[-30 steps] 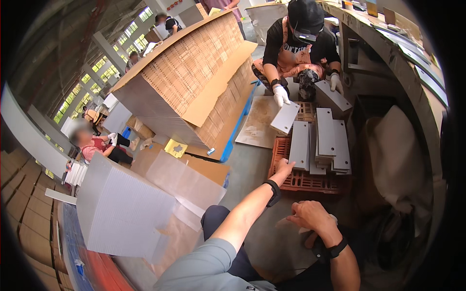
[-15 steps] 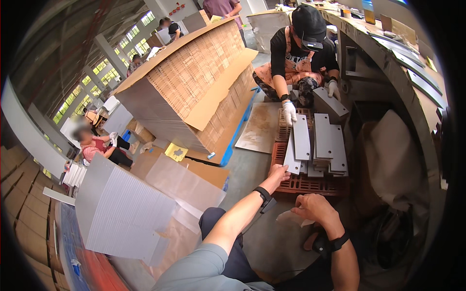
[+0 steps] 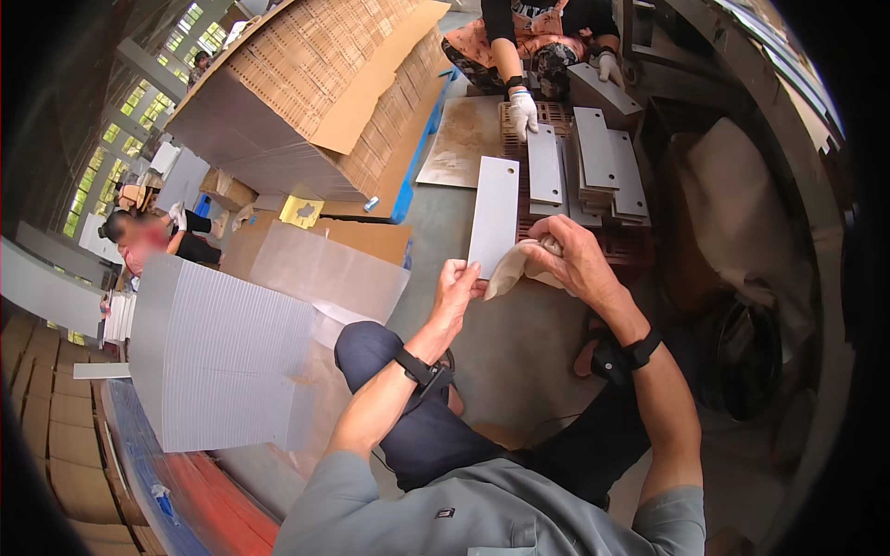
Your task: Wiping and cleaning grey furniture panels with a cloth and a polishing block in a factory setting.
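Note:
My left hand [image 3: 456,289] grips the near end of a flat white panel [image 3: 493,213], which has one small hole near its far corner and points away from me. My right hand [image 3: 573,255] is closed on a pale cloth [image 3: 515,269] that hangs close to the panel's near right corner. Beyond my hands, stacks of similar white panels [image 3: 593,148] lie on a red-brown slatted plastic pallet [image 3: 626,246]. A co-worker's gloved hand [image 3: 524,113] rests on the far end of one panel [image 3: 544,171]; that person's other glove [image 3: 610,69] is at another panel [image 3: 598,90].
A tall stack of cardboard sheets [image 3: 306,83] stands on a blue pallet [image 3: 408,190] at the left. Nearer are a fanned stack of grey-white sheets [image 3: 222,361] and a translucent sheet [image 3: 315,269]. At right are a draped cloth [image 3: 728,204] and a black round bin [image 3: 749,361].
My left hand has lifted a panel off the pallet and drawn it toward me. My right hand has moved up with the cloth to beside it. The view has tilted downward.

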The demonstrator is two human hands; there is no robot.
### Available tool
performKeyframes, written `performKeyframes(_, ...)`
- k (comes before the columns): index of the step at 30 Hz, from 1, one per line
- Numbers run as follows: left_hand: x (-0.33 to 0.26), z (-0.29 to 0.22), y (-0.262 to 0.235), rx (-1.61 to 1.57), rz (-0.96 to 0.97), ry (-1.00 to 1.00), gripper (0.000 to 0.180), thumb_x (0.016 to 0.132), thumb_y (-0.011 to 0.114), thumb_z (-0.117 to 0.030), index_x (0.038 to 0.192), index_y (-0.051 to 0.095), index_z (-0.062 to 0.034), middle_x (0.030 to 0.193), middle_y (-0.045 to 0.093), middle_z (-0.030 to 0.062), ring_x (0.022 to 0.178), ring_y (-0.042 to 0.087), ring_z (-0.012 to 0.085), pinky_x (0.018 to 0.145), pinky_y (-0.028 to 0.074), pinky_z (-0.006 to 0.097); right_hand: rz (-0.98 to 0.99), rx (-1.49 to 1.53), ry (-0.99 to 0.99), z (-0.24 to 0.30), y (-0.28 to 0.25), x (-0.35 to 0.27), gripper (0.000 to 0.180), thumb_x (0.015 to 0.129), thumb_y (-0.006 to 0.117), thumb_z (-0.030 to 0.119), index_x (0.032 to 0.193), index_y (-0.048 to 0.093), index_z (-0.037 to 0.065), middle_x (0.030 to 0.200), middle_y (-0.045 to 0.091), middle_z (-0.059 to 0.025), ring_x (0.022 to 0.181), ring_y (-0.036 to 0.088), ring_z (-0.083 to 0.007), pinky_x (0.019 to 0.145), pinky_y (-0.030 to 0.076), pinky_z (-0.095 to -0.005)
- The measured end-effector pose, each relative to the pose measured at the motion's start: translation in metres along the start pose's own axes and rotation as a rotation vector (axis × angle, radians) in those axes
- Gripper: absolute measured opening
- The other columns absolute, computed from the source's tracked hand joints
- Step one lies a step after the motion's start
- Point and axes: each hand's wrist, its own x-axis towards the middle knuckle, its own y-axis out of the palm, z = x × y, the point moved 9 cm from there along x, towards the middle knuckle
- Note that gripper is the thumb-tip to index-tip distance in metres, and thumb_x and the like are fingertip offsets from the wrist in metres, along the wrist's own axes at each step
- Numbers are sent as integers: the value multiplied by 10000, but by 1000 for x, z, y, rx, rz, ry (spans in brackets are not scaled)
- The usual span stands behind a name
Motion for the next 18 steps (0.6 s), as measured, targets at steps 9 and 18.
performKeyframes(9,-73,1,44,-57,278,42,220,1030,631,-228,1084,490,-69,929,639,47,787,638,112,749,540,289,-188,-467,-202,0,45,14,173,836,759,208,972,692,126,973,611,-62,983,570,-299,827,426,-428)
performKeyframes(18,-117,24,9,34,528,-26,247,1036,626,-252,1040,473,-59,984,608,48,859,602,100,765,532,270,-15,-185,356,-69,27,29,508,910,672,453,1086,682,-24,959,723,-255,938,706,-406,849,536,-449)
